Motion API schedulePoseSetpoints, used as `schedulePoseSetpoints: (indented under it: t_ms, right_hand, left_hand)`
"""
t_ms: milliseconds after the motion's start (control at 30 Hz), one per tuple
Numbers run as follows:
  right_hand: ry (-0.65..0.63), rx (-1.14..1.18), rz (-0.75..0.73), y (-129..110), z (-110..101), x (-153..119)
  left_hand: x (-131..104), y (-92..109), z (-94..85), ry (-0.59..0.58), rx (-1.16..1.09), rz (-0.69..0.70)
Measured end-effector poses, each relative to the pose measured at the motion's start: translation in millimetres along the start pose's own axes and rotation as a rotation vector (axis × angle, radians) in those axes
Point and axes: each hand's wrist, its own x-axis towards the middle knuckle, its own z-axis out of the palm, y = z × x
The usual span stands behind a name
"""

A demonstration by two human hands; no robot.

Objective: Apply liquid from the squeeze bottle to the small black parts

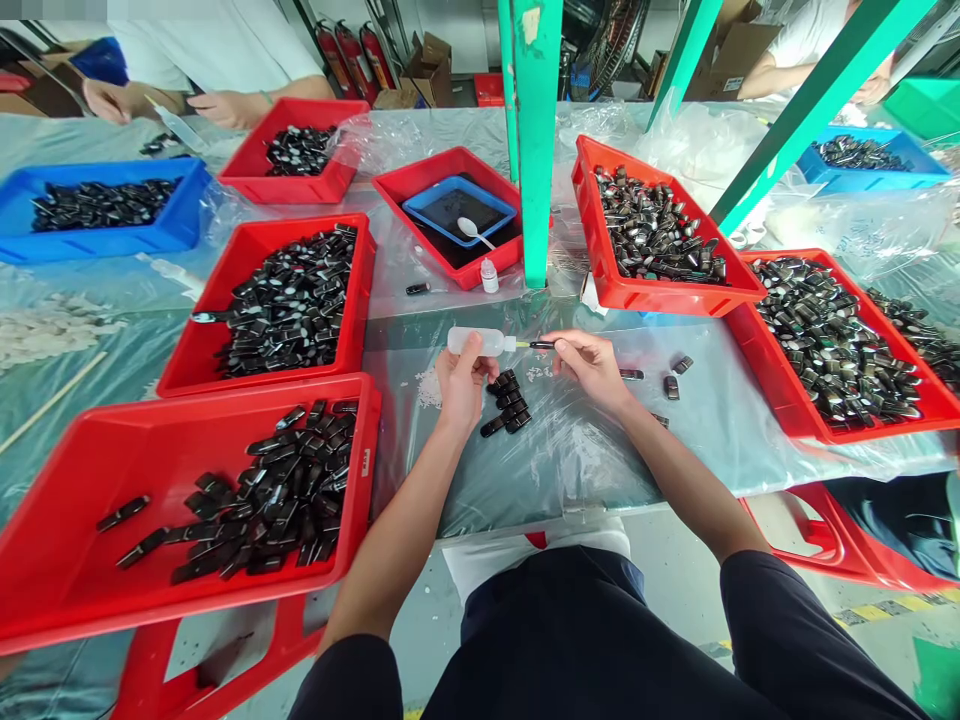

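My left hand (461, 385) is wrapped round a translucent white squeeze bottle (480, 342), which lies sideways with its thin yellowish tip pointing right. That tip meets a small black part (541, 345), pinched between the fingers of my right hand (589, 368). Just below, between the hands, a stack of black parts (508, 405) rests on the plastic-covered table. Tiny white pieces (429, 388) are scattered left of my left hand. A few loose black parts (671, 387) lie to the right of my right hand.
Red bins of black parts stand left (367, 330) and right (667, 298). Behind are a red bin with a blue tray (461, 212) and spoon, a small bottle (489, 276) and a green post (536, 150). Other people's hands (229, 108) work across the table.
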Motion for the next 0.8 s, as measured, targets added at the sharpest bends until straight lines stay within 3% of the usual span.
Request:
schedulePoseSetpoints:
  t_ms: [300, 800]
  right_hand:
    - [0.05, 0.029, -0.021, 3.1, -0.4, 0.5]
    - [0.057, -0.003, -0.041, 0.0, 0.0, -1.3]
  left_hand:
    - [-0.6, 4.3, 3.4, 0.025, -0.027, -0.045]
    - [3.0, 1.2, -3.3, -0.016, 0.002, 0.024]
